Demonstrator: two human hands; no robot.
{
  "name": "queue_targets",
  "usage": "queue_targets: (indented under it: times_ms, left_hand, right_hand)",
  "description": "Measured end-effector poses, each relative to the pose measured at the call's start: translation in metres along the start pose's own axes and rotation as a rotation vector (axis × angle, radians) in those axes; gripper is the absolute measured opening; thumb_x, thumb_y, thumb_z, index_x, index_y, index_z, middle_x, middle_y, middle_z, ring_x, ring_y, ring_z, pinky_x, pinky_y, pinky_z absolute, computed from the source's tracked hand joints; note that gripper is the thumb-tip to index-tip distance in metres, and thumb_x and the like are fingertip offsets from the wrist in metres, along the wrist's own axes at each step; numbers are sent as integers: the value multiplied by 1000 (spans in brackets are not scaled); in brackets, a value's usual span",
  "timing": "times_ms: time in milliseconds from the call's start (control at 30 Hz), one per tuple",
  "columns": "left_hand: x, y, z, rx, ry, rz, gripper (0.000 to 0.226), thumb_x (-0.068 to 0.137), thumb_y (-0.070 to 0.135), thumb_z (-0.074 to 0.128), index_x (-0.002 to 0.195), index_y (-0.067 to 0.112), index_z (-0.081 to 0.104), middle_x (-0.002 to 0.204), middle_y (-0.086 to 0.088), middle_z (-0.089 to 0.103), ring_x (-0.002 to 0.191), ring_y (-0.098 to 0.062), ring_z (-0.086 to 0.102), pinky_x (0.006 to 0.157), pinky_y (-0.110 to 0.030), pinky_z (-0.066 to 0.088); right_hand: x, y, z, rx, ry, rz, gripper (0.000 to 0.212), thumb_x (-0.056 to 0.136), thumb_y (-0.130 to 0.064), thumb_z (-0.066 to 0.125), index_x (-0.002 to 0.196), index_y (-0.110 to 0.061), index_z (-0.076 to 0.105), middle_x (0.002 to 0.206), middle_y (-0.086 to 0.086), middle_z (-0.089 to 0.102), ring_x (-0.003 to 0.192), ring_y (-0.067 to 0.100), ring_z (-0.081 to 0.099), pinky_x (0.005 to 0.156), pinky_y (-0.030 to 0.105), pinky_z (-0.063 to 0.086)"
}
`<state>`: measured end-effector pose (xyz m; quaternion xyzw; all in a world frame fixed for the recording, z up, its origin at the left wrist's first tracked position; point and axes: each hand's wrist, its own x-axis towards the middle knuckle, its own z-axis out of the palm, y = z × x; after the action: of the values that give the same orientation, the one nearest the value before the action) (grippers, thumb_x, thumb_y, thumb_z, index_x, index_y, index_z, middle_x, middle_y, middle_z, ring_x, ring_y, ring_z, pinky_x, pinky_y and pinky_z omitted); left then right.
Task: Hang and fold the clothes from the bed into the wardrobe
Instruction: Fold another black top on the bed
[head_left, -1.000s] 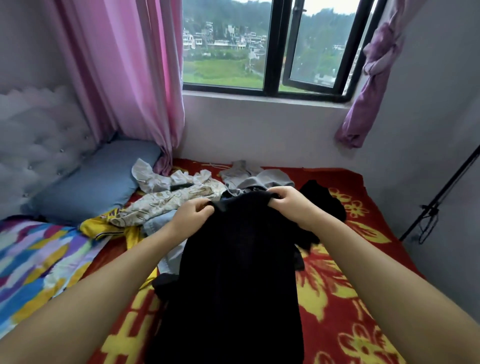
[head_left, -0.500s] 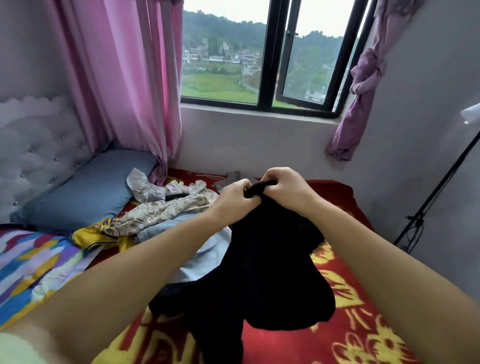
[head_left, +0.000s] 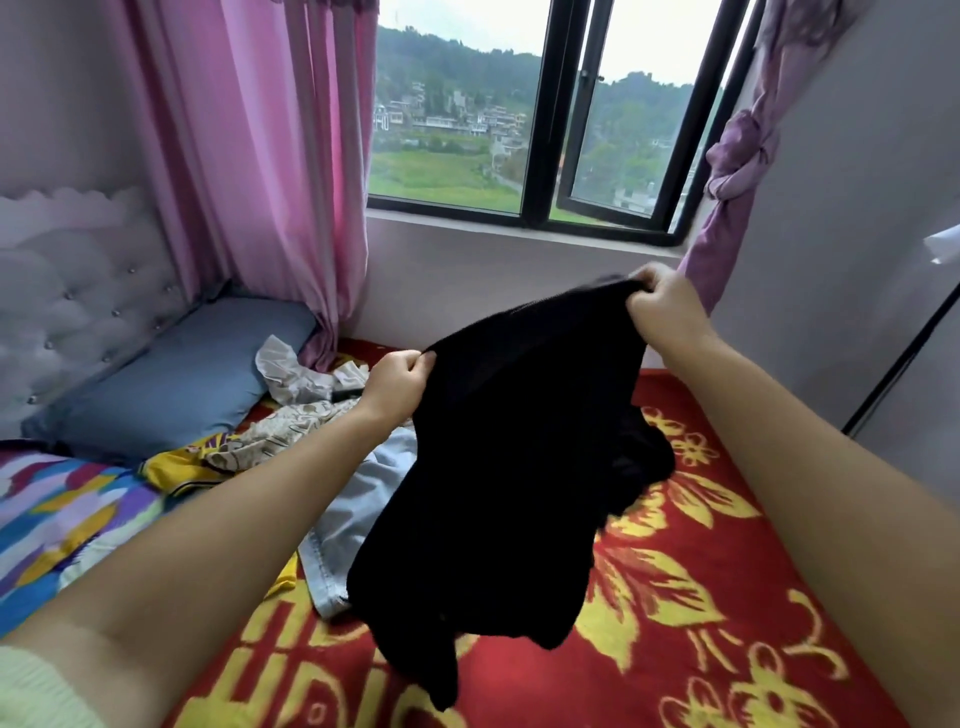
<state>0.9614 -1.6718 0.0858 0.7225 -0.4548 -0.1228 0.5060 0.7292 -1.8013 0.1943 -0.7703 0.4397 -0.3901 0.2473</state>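
A black knit garment hangs in the air above the bed, stretched between both hands by its top edge. My left hand pinches the lower left corner of that edge. My right hand grips the other end, higher and further right. The cloth droops down to the red and yellow flowered blanket. Behind it lie a light blue denim piece, a beige patterned garment, a yellow garment and a crumpled white one. No wardrobe is in view.
A blue pillow leans on the tufted white headboard at left. A striped colourful sheet covers the bed's near left. Pink curtain, window and knotted purple curtain stand behind; a black stand pole runs along the right wall.
Both hands have lifted the black garment off the bed and pulled apart, spreading its top edge. The right hand rose higher; my view tilted up.
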Motion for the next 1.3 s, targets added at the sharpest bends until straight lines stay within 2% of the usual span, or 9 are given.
queue_targets:
  times_ms: [100, 200, 367, 600, 800, 1000, 1100, 1200, 1300]
  left_hand:
    - [6, 30, 7, -62, 31, 67, 41, 101, 21, 45, 63, 3, 45, 56, 1, 33, 55, -14, 29, 57, -33, 23]
    - [2, 61, 20, -93, -54, 166, 37, 100, 20, 46, 69, 5, 55, 59, 3, 46, 54, -9, 41, 58, -31, 31]
    - [-15, 81, 28, -228, -118, 223, 34, 99, 17, 48, 68, 22, 60, 56, 15, 55, 52, 6, 52, 57, -18, 39]
    - [-40, 53, 33, -473, 39, 203, 42, 91, -5, 45, 121, 25, 48, 112, 3, 57, 102, -9, 57, 85, -15, 46]
    - [-70, -42, 58, 7, -809, -121, 30, 93, 23, 60, 122, 12, 58, 110, 2, 64, 99, -7, 59, 81, -15, 44]
    - [-33, -58, 39, -51, -268, -163, 26, 99, 18, 49, 75, 11, 55, 62, 4, 48, 59, -10, 42, 50, -20, 30]
    - [-17, -19, 21, -93, -157, 13, 27, 95, 8, 51, 72, 16, 61, 60, 14, 53, 56, 1, 45, 50, -13, 34]
    - [-9, 24, 21, -80, -225, 123, 26, 90, 5, 53, 66, 12, 62, 60, 11, 56, 59, -5, 47, 58, -23, 38]
    - [-6, 56, 22, -45, -305, 231, 19, 85, 9, 58, 67, 3, 60, 60, 0, 52, 58, -10, 44, 58, -29, 36]
  right_hand:
    - [-16, 14, 13, -217, -487, 95, 50, 84, -16, 63, 131, -11, 49, 107, 1, 58, 88, 16, 59, 68, 14, 47]
    - [-40, 1, 36, -90, -807, 31, 108, 77, -46, 75, 152, -39, -3, 144, -11, 31, 133, 7, 36, 105, 21, 33]
    - [-50, -24, 61, 183, -585, -80, 32, 87, -17, 69, 116, -6, 64, 107, 11, 69, 93, 19, 64, 87, 38, 51]
    - [-32, -43, 44, 259, -328, -80, 20, 94, -23, 61, 79, -12, 67, 65, -2, 60, 55, 8, 55, 58, 22, 43]
    - [-12, -54, 8, 741, -149, -10, 16, 95, -21, 60, 80, -17, 65, 66, 3, 69, 59, 15, 64, 62, 28, 55]
    - [-6, -9, -10, 279, 37, -6, 19, 92, -21, 60, 74, -22, 66, 67, 0, 62, 63, 15, 56, 68, 28, 44]
    - [-18, 19, -1, 41, -270, -17, 17, 89, -27, 66, 101, -17, 70, 87, 2, 70, 78, 13, 63, 77, 26, 49]
    - [-34, 21, 28, -23, -759, -4, 71, 85, -33, 71, 146, -24, 36, 123, -7, 59, 108, 4, 59, 93, 14, 44]
    - [-48, 19, 59, 15, -841, -71, 65, 83, -26, 74, 140, -25, 43, 127, -8, 59, 113, 4, 57, 98, 20, 42]
